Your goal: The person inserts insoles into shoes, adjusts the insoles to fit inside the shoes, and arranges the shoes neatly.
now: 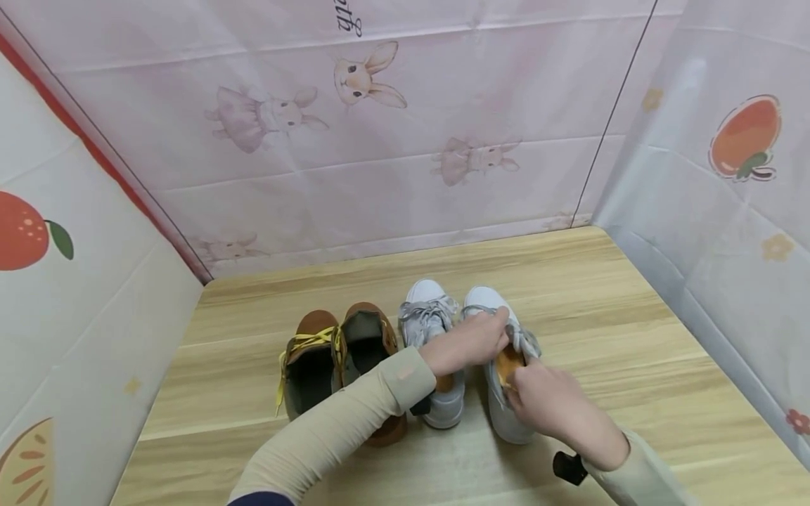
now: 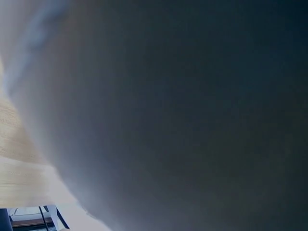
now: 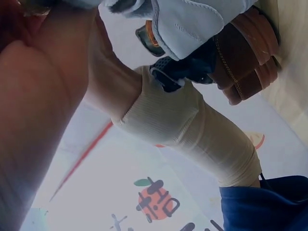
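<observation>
Both hands work at a white sneaker (image 1: 487,299) with grey ribbon-like laces (image 1: 524,341), which stands on the table, toe toward the back wall. My left hand (image 1: 470,342) reaches across the other white sneaker (image 1: 445,407) and grips near the tongue, its fingertips hidden in part. At the near side of the opening, my right hand (image 1: 553,400) curls its fingers over the collar. Between the hands shows an orange-tan insole (image 1: 508,365). In the right wrist view, that hand (image 3: 43,91) fills the left side. A dark blur covers most of the left wrist view.
Left of the sneakers stands a pair of brown and dark green shoes, one with yellow laces (image 1: 310,339), the other (image 1: 367,337) partly under the left sleeve (image 1: 354,414). The wooden table (image 1: 633,337) meets a printed back wall (image 1: 380,190) and side walls.
</observation>
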{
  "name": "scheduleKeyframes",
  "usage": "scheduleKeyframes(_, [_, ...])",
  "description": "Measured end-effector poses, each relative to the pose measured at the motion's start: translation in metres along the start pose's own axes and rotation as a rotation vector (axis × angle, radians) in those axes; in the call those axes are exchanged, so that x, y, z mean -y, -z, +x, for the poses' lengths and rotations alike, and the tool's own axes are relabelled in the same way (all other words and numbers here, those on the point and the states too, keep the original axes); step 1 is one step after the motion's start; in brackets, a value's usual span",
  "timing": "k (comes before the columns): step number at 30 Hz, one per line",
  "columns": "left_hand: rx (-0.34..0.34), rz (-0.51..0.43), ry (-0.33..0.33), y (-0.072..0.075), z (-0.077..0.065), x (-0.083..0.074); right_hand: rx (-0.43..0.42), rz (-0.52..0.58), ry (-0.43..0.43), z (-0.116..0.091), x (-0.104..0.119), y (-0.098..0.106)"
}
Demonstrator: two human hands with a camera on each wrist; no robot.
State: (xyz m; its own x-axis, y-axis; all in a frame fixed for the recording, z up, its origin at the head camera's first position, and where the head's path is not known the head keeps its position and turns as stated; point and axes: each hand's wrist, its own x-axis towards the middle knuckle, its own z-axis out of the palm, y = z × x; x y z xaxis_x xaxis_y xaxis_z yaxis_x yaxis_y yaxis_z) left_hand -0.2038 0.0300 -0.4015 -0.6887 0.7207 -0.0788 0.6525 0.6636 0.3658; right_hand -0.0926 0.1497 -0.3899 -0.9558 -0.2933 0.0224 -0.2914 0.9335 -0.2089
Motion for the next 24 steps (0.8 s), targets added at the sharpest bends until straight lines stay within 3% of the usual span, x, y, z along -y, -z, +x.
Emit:
scheduleKeyframes(9, [0.008, -0.008, 0.011, 0.002, -0.002, 0.0, -0.04, 0.064, 0.061, 0.016, -0.007, -0.012])
scheduleKeyframes(18, [-0.001, -0.004, 0.015, 0.002, -0.002, 0.0, -0.115, 0.043, 0.076, 0.031, -0.009, -0.027])
scheduleKeyframes(24, [-0.004, -0.012, -0.003, 0.0, -0.002, 0.001, -0.095, 0.06, 0.056, 0.038, -0.013, -0.036])
